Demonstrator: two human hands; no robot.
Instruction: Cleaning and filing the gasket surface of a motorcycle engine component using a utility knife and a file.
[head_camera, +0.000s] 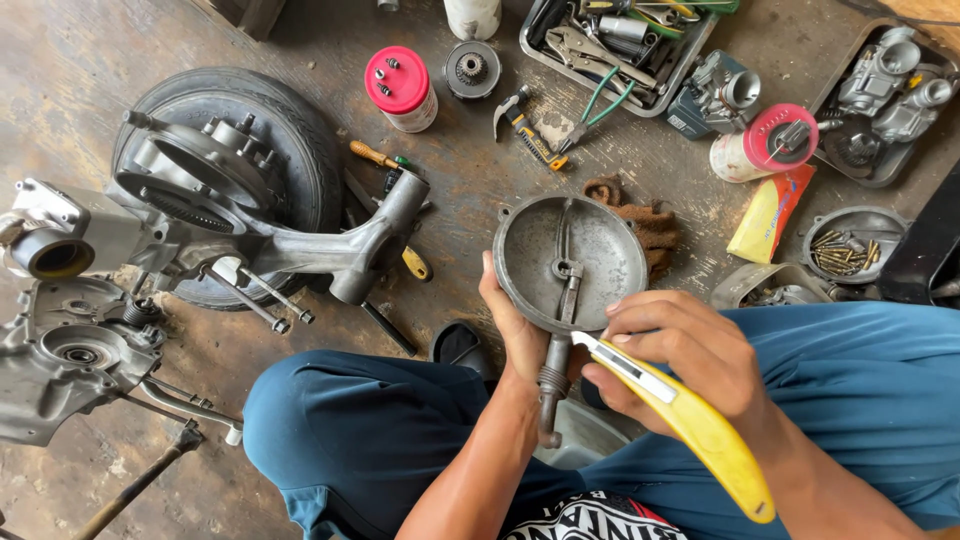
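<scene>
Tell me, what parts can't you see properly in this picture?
All in the head view:
- Left hand: palm hidden behind the round metal cover.
- Yellow knife: blade tip too small to judge; the right hand wraps its handle.
- Tool tray: cut off by the top edge.

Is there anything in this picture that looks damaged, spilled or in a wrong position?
Nothing looks spilled or broken. The left hand holds a round grey metal cover and the right hand holds a yellow utility knife against it. One oddity: an engine casing rests on a tyre lying flat on the floor.
</scene>
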